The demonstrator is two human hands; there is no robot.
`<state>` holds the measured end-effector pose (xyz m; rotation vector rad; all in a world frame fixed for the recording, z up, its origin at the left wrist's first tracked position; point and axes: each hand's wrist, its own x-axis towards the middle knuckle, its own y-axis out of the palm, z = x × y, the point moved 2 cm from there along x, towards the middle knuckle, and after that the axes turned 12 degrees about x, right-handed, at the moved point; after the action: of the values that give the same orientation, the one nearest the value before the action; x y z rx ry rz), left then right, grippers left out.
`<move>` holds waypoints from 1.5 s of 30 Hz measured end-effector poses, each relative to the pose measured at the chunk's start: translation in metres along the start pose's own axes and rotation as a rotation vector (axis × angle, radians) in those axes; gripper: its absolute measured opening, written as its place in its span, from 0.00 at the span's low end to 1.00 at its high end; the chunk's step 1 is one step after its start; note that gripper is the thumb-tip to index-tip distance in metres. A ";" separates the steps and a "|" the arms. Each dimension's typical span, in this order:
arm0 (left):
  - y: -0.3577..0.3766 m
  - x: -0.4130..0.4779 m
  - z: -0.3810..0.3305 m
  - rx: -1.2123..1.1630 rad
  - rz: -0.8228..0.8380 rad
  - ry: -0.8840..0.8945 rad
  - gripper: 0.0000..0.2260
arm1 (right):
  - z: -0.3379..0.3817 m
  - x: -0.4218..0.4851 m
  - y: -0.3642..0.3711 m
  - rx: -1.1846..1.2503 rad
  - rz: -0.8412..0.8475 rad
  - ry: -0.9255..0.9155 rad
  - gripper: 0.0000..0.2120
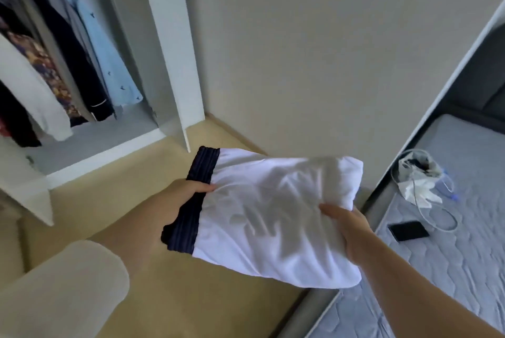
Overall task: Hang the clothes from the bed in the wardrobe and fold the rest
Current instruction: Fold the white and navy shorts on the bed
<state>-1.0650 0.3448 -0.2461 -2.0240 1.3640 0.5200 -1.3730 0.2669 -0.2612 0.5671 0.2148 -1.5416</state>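
— While both arms reach out over the floor (169,296), what is being carried?
— One folded white garment (276,217) with a dark striped band along its left end, held flat in the air between the wardrobe (164,45) and the bed (461,228).
— How do the hands grip it?
— Left hand (188,195) grasps the banded end, thumb on top, fingers hidden beneath. Right hand (348,231) clasps the near right edge, thumb pressed onto the cloth.
— And the wardrobe?
— Its door stands open; hanging clothes (62,59) fill the rail, a pale blue shirt rightmost.
— Anything on the bed?
— A black phone (408,230), a white cable (426,206) and a crumpled light bundle (418,179) lie on the quilted mattress.
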 end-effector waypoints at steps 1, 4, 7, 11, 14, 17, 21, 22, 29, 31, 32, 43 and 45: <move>-0.024 -0.005 -0.007 -0.035 -0.029 0.014 0.12 | 0.013 -0.001 0.027 -0.024 0.049 -0.010 0.07; -0.103 -0.019 -0.024 -0.124 -0.118 0.057 0.11 | 0.042 -0.005 0.114 -0.093 0.177 -0.062 0.06; -0.189 -0.028 -0.038 -0.192 -0.206 0.096 0.10 | 0.060 -0.011 0.210 -0.141 0.323 -0.104 0.06; -0.296 -0.032 -0.046 -0.260 -0.342 0.132 0.16 | 0.074 -0.019 0.336 -0.170 0.494 -0.127 0.07; -0.368 -0.031 -0.050 -0.286 -0.400 0.139 0.18 | 0.078 -0.025 0.420 -0.167 0.614 -0.118 0.08; -0.432 -0.026 -0.059 -0.309 -0.450 0.161 0.18 | 0.082 -0.023 0.491 -0.154 0.696 -0.107 0.13; -0.488 -0.012 -0.075 -0.315 -0.491 0.149 0.17 | 0.088 -0.012 0.562 -0.168 0.753 -0.070 0.15; -0.500 -0.007 -0.080 -0.317 -0.502 0.152 0.17 | 0.091 -0.006 0.578 -0.177 0.768 -0.073 0.15; -0.560 0.055 -0.130 -0.325 -0.601 0.143 0.15 | 0.109 0.056 0.681 -0.223 0.830 -0.078 0.06; -0.574 0.079 -0.152 -0.346 -0.621 0.160 0.15 | 0.123 0.083 0.711 -0.222 0.856 -0.094 0.06; -0.582 0.092 -0.165 -0.359 -0.636 0.165 0.15 | 0.133 0.098 0.728 -0.225 0.864 -0.102 0.08; -0.681 0.186 -0.279 -0.411 -0.765 0.206 0.11 | 0.222 0.199 0.908 -0.226 1.024 -0.124 0.15; -0.701 0.198 -0.291 -0.410 -0.777 0.215 0.10 | 0.227 0.210 0.934 -0.216 1.046 -0.117 0.15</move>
<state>-0.3487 0.1932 0.0367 -2.7810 0.4911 0.2330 -0.5019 -0.0875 0.0291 0.3183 -0.0218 -0.5209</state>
